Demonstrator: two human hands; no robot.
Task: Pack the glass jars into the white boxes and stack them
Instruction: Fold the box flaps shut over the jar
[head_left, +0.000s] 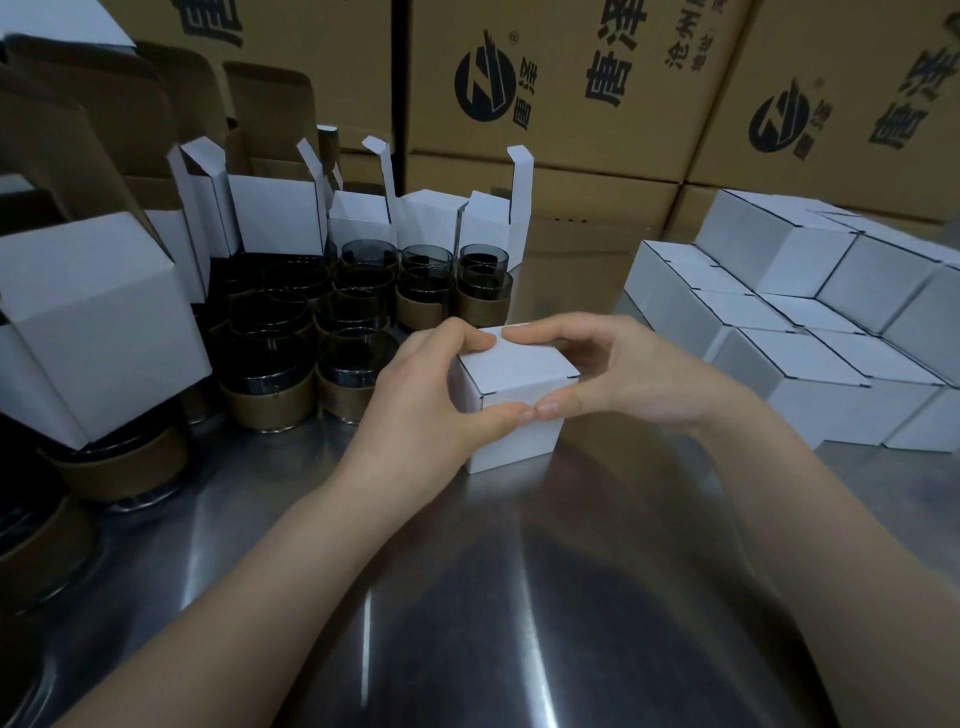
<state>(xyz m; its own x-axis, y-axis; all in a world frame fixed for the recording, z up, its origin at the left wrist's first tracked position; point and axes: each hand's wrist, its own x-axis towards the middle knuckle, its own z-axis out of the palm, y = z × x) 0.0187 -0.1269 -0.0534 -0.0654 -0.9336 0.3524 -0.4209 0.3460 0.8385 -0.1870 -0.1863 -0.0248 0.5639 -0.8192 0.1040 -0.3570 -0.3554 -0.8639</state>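
Both clamped: I'm pinching the closed white box (514, 364), mid-frame on the tabletop (519, 571), with left hand (421, 387) and right hand (636, 374).

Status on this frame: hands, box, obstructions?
Left hand and right hand grip small white cardboard box, flap closed. Closed white boxes stacked at right. Nothing visible between.

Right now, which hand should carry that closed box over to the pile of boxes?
The right hand, probably. The pile of closed boxes sits on its side, and its fingers curl round the box. The left hand would have to cross over.
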